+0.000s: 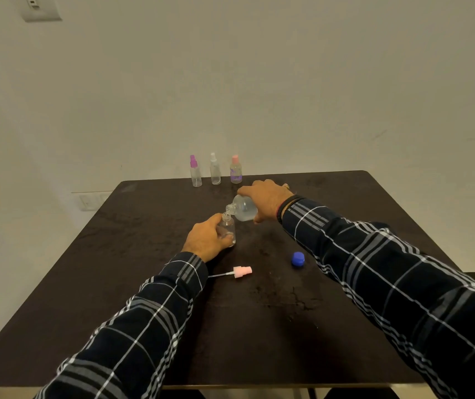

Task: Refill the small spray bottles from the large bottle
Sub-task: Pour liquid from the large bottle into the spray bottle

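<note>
The large bottle (243, 210) is tipped over the middle of the tabletop (259, 326), its neck at the mouth of the small open bottle (227, 228), which stands upright just left of it. Your right grip (265, 201) wraps the large bottle, and your left grip (206, 239) curls round the small one. Nearer you lie the pink spray head (242, 272) and, to its right, the blue cap (298, 259). Three capped spray bottles (215, 169) stand at the far edge.

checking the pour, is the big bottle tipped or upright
Tipped. The right hand holds the big bottle leaning over, neck at the mouth of the small bottle the left hand grips.
</note>
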{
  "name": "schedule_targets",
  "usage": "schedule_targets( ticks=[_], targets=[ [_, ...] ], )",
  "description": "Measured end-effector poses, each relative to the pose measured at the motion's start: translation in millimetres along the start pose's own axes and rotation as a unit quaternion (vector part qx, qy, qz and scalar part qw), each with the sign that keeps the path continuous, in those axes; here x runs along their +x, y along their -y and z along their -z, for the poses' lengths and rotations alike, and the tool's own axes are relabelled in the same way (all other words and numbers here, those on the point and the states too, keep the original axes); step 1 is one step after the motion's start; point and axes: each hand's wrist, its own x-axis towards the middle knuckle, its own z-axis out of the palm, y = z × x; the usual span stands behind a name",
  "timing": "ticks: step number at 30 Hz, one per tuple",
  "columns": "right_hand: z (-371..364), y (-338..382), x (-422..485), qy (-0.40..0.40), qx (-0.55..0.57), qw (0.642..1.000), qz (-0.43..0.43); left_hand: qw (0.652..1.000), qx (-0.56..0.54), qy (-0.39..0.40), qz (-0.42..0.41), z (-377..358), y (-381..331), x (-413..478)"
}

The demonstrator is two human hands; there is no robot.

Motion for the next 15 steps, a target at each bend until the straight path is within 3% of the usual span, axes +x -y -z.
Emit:
schedule_targets(
  ticks=[15],
  targets=[
    [0.0,-0.6,-1.7,-0.001,0.004,1.0,0.003,1.0,-0.016,0.003,-0.002,1.3,-1.1,-0.5]
  ],
)
